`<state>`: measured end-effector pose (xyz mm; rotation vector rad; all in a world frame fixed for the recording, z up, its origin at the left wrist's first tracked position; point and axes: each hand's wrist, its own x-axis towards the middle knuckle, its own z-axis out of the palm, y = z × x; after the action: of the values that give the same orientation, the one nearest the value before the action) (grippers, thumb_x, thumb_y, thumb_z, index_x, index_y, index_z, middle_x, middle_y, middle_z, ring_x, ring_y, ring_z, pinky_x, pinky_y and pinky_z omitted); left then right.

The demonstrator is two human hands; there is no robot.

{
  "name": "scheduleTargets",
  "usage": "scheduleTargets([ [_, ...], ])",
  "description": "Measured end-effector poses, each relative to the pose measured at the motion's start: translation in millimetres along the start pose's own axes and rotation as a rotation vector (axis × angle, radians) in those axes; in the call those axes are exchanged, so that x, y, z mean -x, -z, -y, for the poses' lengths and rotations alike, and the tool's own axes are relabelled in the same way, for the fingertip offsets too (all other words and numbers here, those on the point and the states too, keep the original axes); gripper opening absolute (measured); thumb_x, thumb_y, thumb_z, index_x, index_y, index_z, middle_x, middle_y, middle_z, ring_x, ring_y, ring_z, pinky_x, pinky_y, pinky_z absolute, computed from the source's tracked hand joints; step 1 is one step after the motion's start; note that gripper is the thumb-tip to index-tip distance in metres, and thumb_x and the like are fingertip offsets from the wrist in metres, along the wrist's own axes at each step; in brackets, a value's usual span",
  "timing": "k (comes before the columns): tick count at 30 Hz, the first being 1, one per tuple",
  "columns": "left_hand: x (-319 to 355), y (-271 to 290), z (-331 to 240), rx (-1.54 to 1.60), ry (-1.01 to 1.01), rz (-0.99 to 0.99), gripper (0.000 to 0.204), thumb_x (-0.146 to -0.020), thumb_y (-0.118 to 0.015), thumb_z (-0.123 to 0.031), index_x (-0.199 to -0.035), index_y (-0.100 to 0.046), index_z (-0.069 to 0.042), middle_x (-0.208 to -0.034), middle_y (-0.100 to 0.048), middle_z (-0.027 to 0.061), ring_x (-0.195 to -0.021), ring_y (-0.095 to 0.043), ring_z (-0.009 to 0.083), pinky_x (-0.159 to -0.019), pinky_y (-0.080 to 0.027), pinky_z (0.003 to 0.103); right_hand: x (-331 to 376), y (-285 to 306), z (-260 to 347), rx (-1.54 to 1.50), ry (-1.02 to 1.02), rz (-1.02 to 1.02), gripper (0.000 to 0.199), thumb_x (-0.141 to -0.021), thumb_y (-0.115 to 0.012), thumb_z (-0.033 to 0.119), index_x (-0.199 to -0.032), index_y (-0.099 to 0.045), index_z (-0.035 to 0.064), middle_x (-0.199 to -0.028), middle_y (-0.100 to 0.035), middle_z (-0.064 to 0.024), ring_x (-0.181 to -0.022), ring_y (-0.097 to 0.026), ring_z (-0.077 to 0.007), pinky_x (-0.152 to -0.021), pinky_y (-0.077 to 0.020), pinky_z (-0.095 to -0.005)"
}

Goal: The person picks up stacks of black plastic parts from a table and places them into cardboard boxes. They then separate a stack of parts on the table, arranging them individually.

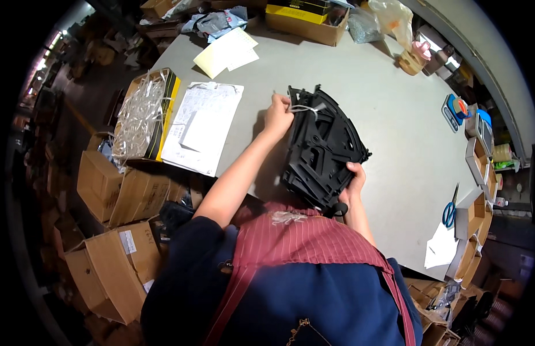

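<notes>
A black moulded plastic housing (322, 147) with ribs and a curved outer edge is held tilted above the grey table, close to my apron. My right hand (355, 183) grips its lower right side, thumb on top and the other fingers partly hidden behind. At its upper left edge my left hand (278, 117) is closed in a pinch on a thin pale strip (303, 108). That strip loops over the housing's edge, with a small grey end lying on the black plastic. Whether the left fingers also press on the housing is hard to see.
Left on the table (388, 109) are a box of clear strips (141, 118) and written papers (205, 124). Yellowish sheets (224, 52) and a carton (305, 29) lie at the back. Scissors (449, 213) and small trays (472, 216) line the right edge. Cardboard boxes (114, 271) crowd the lower left.
</notes>
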<state>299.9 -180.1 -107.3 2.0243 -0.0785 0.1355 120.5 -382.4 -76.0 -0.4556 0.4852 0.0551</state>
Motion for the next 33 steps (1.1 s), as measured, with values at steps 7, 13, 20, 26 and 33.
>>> scheduleTargets([
  [7, 63.9, 11.9, -58.7, 0.266, -0.024, 0.253, 0.027, -0.088, -0.058, 0.007, -0.113, -0.05, 0.0, -0.095, -0.065, 0.007, -0.086, -0.061, 0.012, -0.077, -0.05, 0.025, -9.3, 20.2, 29.8, 0.012, 0.195, -0.162, 0.049, -0.068, -0.06, 0.015, -0.115, -0.061, -0.0017, -0.108, -0.069, -0.0144, -0.098, -0.067, -0.0321, -0.095, -0.0546, -0.0419],
  [13, 63.2, 62.4, -54.2, 0.644, 0.207, 0.394, 0.019, -0.089, -0.06, 0.002, -0.108, -0.064, -0.001, -0.092, -0.066, 0.0028, -0.08, -0.063, 0.011, -0.078, -0.053, 0.026, -10.2, 38.0, 35.9, -0.01, 0.192, -0.041, 0.061, -0.067, -0.058, 0.018, -0.123, -0.058, -0.0051, -0.116, -0.066, -0.0191, -0.104, -0.065, -0.0347, -0.099, -0.0524, -0.043],
  [20, -25.0, 253.1, 11.4, 0.969, 0.09, -0.516, 0.015, -0.089, -0.058, 0.007, -0.102, -0.056, 0.0, -0.092, -0.058, 0.0073, -0.083, -0.062, 0.0201, -0.089, -0.058, 0.042, 9.8, 34.3, 37.8, -0.269, -0.03, 0.538, 0.072, -0.073, -0.061, 0.024, -0.138, -0.048, -0.0036, -0.123, -0.063, -0.0198, -0.109, -0.063, -0.0346, -0.099, -0.0518, -0.046],
  [26, 0.6, 430.2, -10.0, 0.423, -0.647, -1.112, 0.015, -0.09, -0.064, 0.001, -0.103, -0.055, -0.001, -0.094, -0.059, 0.0068, -0.082, -0.06, 0.0152, -0.082, -0.057, 0.033, 17.8, 50.9, 62.6, -0.216, 0.036, 0.606, 0.076, -0.074, -0.063, 0.024, -0.142, -0.043, -0.0031, -0.122, -0.063, -0.0173, -0.107, -0.064, -0.0337, -0.096, -0.0525, -0.0501],
  [33, 27.0, 478.0, 115.4, -1.163, 0.317, -0.247, 0.027, -0.079, -0.06, -0.02, -0.095, -0.074, -0.003, -0.095, -0.069, 0.0257, -0.098, -0.066, 0.0444, -0.088, -0.051, 0.051, 4.4, 103.8, 68.7, 0.32, 0.265, -0.311, 0.016, -0.07, -0.062, 0.012, -0.084, -0.063, 0.0044, -0.092, -0.065, -0.0048, -0.09, -0.062, -0.022, -0.09, -0.0501, -0.0362],
])
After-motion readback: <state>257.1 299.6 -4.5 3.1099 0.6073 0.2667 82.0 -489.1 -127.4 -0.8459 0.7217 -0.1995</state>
